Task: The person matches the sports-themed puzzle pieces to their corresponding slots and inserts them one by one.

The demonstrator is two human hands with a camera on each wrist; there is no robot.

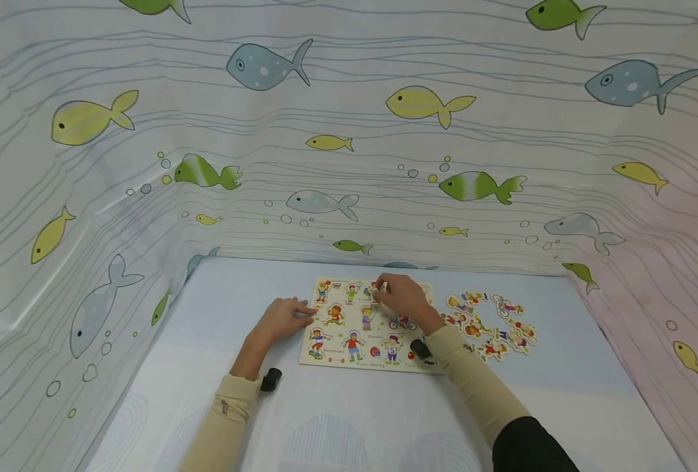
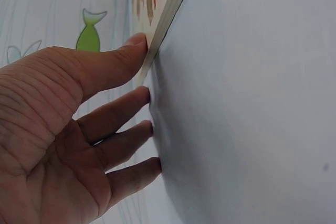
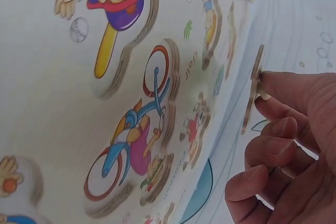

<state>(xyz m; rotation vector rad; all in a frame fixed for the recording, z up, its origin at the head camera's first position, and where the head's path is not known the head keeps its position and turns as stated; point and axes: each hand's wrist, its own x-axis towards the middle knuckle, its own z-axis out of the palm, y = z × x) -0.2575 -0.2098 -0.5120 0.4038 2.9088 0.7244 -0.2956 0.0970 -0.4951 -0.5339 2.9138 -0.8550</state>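
Observation:
A wooden puzzle board (image 1: 349, 335) printed with children doing sports lies on the table. At its left edge is my left hand (image 1: 282, 318); in the left wrist view the thumb (image 2: 123, 59) touches the board's edge and the loosely extended fingers (image 2: 126, 145) rest on the tabletop. Over the board's upper part, my right hand (image 1: 401, 295) pinches a thin wooden puzzle piece (image 3: 254, 90) between thumb and fingers. The piece appears edge-on, raised off the board, so its picture is hidden. A cyclist picture (image 3: 131, 135) sits in its recess on the board.
Several loose puzzle pieces (image 1: 493, 328) lie in a cluster to the right of the board. A pale tabletop (image 1: 349, 419) extends in front. Behind and at both sides hang fish-patterned sheets (image 1: 384, 216).

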